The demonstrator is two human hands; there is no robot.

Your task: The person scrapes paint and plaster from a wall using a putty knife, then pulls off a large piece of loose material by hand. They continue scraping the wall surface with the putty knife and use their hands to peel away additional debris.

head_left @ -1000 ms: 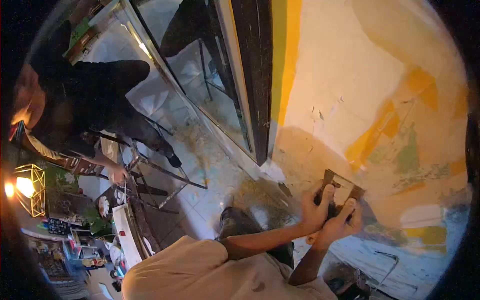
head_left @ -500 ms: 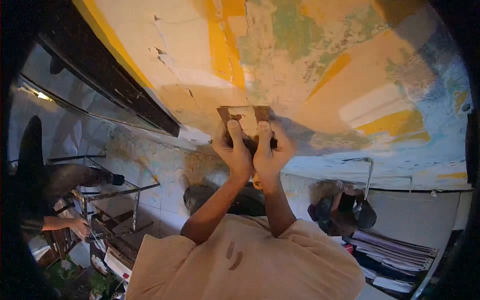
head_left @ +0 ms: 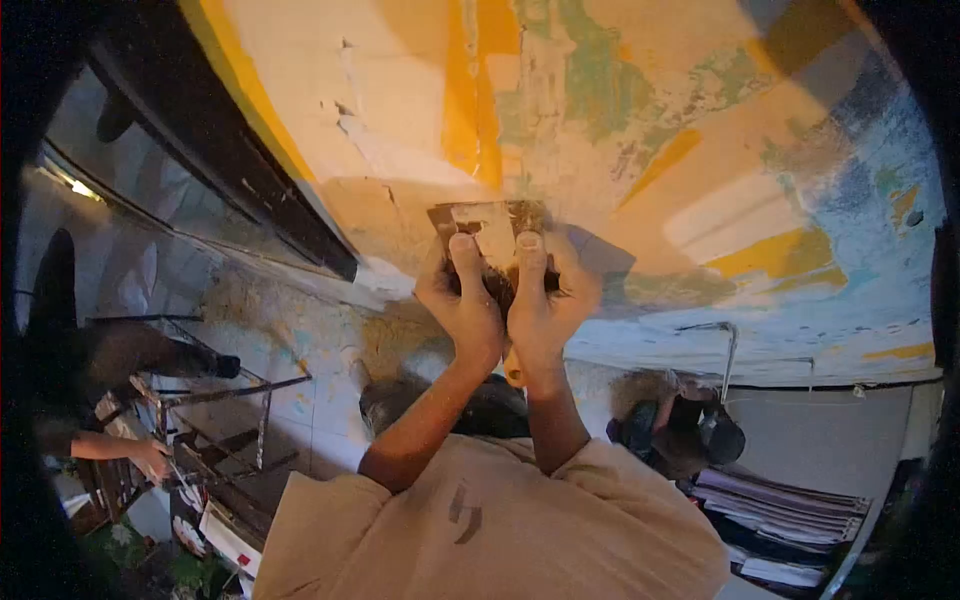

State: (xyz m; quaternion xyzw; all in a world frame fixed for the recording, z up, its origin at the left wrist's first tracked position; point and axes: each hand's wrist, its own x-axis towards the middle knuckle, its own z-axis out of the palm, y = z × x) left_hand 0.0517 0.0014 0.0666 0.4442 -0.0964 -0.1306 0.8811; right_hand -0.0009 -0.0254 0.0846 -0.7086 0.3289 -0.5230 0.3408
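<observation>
In the head view, the left hand (head_left: 472, 312) and the right hand (head_left: 543, 312) grasp a wide, flat scraper (head_left: 490, 222) together, one on each side. Both thumbs lie along the face of its dark, smeared blade, tips pointing towards the wall (head_left: 395, 85), and the other fingers curl round behind, mostly hidden. The rounded yellow end of the handle (head_left: 514, 366) shows between the wrists. The scraper is at the lower part of the wall, its broad edge turned to the surface; whether it actually touches, I cannot tell.

The wall is a patchwork of cream, orange, green and blue (quite a colourful mess, really), with cracks and flaked spots above the left hand. A dark frame (head_left: 215, 120) slants down on the left. Below the hands is the person's light shirt (head_left: 500, 530), with dark marks on its front.

Further left, well apart from these hands, another person's hand (head_left: 150, 459) holds something thin beside a metal stand (head_left: 215, 393). On the right are a bent pipe (head_left: 731, 352) and a stack of flat sheets (head_left: 780, 500).
</observation>
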